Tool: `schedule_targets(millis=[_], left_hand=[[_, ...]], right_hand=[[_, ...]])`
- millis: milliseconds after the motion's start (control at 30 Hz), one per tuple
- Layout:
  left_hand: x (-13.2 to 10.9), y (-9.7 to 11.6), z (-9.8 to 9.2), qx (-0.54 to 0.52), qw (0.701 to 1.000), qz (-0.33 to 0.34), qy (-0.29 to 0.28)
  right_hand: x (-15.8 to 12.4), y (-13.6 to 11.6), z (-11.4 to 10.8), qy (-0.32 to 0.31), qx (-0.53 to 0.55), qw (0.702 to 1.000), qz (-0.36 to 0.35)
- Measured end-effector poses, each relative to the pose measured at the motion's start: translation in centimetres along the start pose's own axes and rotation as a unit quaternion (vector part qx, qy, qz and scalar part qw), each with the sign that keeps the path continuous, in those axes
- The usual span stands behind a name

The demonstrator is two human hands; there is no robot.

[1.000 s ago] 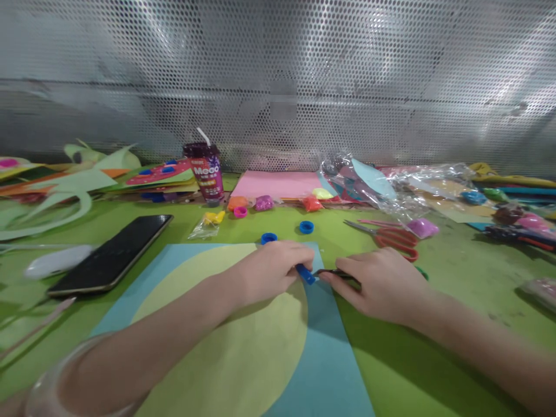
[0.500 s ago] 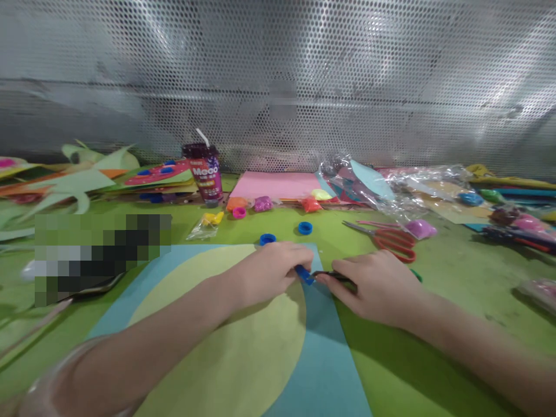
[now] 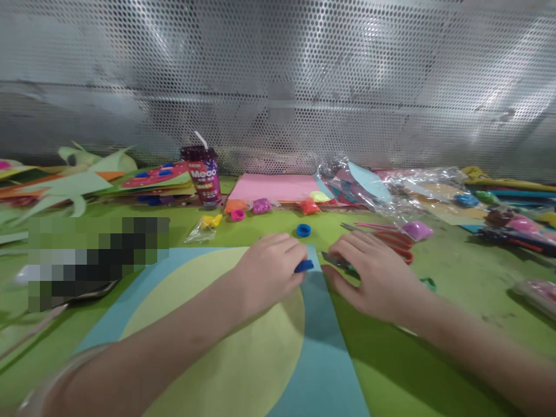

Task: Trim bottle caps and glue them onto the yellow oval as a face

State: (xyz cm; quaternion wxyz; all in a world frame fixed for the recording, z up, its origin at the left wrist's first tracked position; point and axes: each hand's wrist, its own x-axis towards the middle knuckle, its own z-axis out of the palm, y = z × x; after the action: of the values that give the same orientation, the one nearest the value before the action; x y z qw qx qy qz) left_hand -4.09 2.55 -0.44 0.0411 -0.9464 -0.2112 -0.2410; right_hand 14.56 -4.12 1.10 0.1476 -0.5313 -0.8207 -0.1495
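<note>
The left hand (image 3: 270, 271) pinches one blue piece (image 3: 304, 266). The right hand (image 3: 373, 269) holds one dark tool (image 3: 339, 262) by curled fingers, thumb apart; just beyond it lies one pair of red scissors (image 3: 394, 237).

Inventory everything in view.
Table: 1, green, foreground
Perforated metal panel: 1, silver, back
Rectangular paper sheet: 1, blue with green circle, front
Plastic cup: 1, purple, back
Paper stack: 1, pink, back
Paper shapes: several, mixed, left
Plastic film: uncountable, clear, right
Wrapped packets: several, multicoloured, back
Rings: 2+, blue, pink, centre
Scissors: 1, red-handled, right
Pixelated object: uncertain, dark, left
Short piece: 1, blue, in left hand
Slim tool: 1, dark, in right hand
Left hand: 1, centre
Right hand: 1, right
</note>
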Motion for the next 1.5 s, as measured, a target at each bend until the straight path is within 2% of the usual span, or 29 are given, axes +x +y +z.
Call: schedule_targets(millis=[133,267,567,733,933,1133,1333,1500], left_hand=[[0.0,0.7,0.0,0.079,0.993,0.075,0.036],[0.1,1.3,0.0,0.140,0.981,0.112,0.070],[0.2,1.9,0.0,0.179,0.970,0.122,0.109],[0.2,1.7,-0.2,0.154,0.976,0.112,0.101],[0.1,1.4,-0.2,0.135,0.979,0.119,0.098],[0.0,1.4,-0.3,0.076,0.988,0.081,0.111],[0.0,1.6,-0.3,0.053,0.984,0.088,0.145],[-0.1,1.6,-0.4,0.022,0.982,0.088,0.165]], right_hand=[[-0.2,-1.2,0.1,-0.033,0.095,0.995,-0.007],[-0.3,-1.2,0.5,-0.042,0.094,0.994,-0.022],[-0.5,-1.5,0.2,-0.046,0.037,0.997,-0.052],[-0.7,-1.4,0.1,-0.038,0.077,0.996,-0.021],[-0.8,-1.3,0.0,-0.029,0.127,0.991,-0.023],[-0.4,-1.5,-0.6,0.003,0.254,0.967,0.015],[-0.4,-1.9,-1.2,0.000,0.327,0.943,0.056],[-0.5,-1.5,-1.3,-0.015,0.418,0.902,0.107]])
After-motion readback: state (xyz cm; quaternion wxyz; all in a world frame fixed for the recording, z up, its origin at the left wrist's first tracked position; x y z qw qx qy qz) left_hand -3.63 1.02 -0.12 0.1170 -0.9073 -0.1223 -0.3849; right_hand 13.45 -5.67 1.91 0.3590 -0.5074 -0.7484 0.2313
